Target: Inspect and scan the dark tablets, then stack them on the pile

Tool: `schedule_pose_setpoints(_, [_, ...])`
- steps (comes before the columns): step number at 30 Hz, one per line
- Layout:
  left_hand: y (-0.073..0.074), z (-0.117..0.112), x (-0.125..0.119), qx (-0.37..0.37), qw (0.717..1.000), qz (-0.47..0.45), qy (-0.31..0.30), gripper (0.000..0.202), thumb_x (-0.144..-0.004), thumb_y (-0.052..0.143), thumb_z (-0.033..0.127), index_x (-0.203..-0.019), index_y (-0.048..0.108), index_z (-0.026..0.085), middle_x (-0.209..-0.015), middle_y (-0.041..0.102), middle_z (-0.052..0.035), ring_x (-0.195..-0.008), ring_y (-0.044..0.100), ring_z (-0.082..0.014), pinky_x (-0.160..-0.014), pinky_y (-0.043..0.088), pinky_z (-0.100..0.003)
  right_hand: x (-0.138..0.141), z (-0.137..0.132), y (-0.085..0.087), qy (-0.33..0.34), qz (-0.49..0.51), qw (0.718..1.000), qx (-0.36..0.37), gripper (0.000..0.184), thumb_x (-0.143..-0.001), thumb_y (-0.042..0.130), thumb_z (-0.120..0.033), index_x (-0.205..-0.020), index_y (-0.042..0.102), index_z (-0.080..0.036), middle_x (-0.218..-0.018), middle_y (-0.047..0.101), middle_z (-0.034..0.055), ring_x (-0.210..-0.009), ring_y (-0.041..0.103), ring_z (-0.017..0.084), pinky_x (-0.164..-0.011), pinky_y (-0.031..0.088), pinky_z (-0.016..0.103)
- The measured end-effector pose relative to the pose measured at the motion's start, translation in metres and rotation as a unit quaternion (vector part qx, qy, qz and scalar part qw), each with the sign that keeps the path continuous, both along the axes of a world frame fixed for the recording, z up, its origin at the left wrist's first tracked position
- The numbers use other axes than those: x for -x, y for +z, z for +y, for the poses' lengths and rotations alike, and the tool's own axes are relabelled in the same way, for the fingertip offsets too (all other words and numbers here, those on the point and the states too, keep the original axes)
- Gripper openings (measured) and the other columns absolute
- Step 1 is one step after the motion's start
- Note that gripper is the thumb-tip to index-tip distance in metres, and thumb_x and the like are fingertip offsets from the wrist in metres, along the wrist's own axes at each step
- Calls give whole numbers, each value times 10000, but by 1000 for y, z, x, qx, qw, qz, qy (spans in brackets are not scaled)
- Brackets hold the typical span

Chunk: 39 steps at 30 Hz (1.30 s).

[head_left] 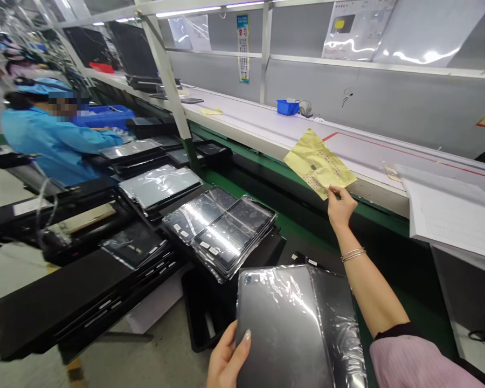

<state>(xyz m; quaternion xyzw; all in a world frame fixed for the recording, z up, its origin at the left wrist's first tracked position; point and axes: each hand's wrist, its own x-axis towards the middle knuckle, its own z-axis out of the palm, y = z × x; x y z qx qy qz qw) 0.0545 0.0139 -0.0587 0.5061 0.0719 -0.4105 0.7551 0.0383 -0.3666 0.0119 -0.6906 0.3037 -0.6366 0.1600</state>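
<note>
1. Factory benches run off to the left of the head view, and a long pale surface [267, 121] crosses behind a green strip, with a small blue bin [287, 107] far back on it.
2. My right hand [340, 207] reaches out and pinches the near corner of a yellow label sheet [318, 163] between thumb and fingertips; the sheet rests tilted over the surface edge.
3. I judge the pinch should stay light and at the bare corner, so the small stickers printed on it are not creased.
4. My left hand [226, 358] curls around the left edge of a dark tablet in clear film [286, 328], thumb on top, low and close to me.
5. Keeping the tablet flat and steady seems wise, as the film looks slippery.
6. Stacks of wrapped tablets [222, 226] lie on black trays just beyond; a co-worker in blue [52, 140] sits well apart at left.
</note>
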Motion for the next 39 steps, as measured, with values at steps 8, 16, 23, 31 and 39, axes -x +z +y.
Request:
schedule_pose_setpoints(8, [28,-9,11,12,995,-77,-56,484,-701,736,422,-1079,638,136,-916,703,-92,-840,653,-235,-757,510,-297,21,39,4,65,-2,996,-57,168,-709,684,-321,-733,673,-154,-974,602,108,-931,584,233,-839,459,364])
schedule_pose_setpoints(16, [33,-25,29,5,978,-165,-128,536,-710,703,505,-1070,639,112,-760,667,-51,-681,580,-165,-669,477,-232,64,202,12,343,178,890,-242,174,-863,584,-299,-732,659,-213,-945,605,37,-887,565,180,-809,432,325])
schedule_pose_setpoints(23, [38,-33,49,-25,967,-208,-144,531,-676,718,510,-1019,686,106,-743,673,-72,-655,578,-192,-629,475,-240,77,217,-3,192,130,969,-87,158,-901,534,-168,-771,601,-228,-876,597,22,-853,535,181,-771,436,346])
schedule_pose_setpoints(31, [33,-41,64,-45,940,-262,-213,583,-701,690,529,-1100,666,104,-660,638,-46,-603,555,-184,-603,476,-241,99,215,-10,100,81,984,-126,147,-880,561,-182,-737,562,-220,-833,584,21,-830,543,186,-765,429,348])
schedule_pose_setpoints(39, [15,-60,63,-15,971,-102,-216,681,-540,825,518,-1054,641,111,-829,720,-88,-847,671,-281,-817,532,-329,209,195,-49,-14,15,916,-400,453,-798,605,-525,-1130,538,-224,-1177,556,112,-1047,549,263,-925,418,433])
